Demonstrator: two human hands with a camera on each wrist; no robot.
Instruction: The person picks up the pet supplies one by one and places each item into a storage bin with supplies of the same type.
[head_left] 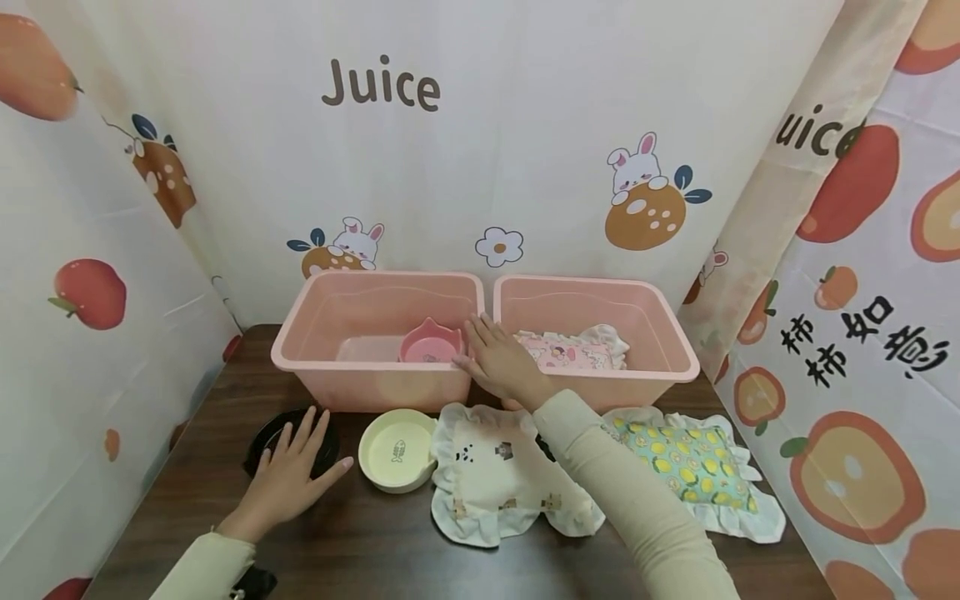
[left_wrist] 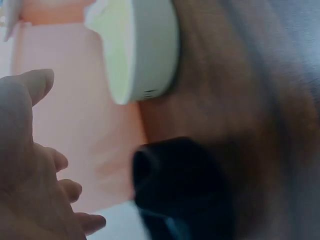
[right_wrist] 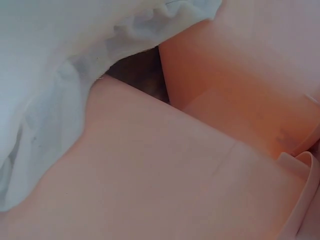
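My left hand, fingers spread, hovers over a black bowl at the left of the table and partly hides it. The left wrist view has that hand beside the dark bowl, with nothing in its fingers. Right of it stands a cream cat-shaped bowl. My right hand reaches across the neighbouring rims of two pink bins, fingers extended, nothing visible in its grasp. A pink bowl lies in the left bin, a pink ruffled pillow in the right bin.
A white ruffled pillow with animal prints lies in front of the bins, partly under the right forearm. A green lemon-print pillow is at the right. Printed curtains enclose the table at the back and sides.
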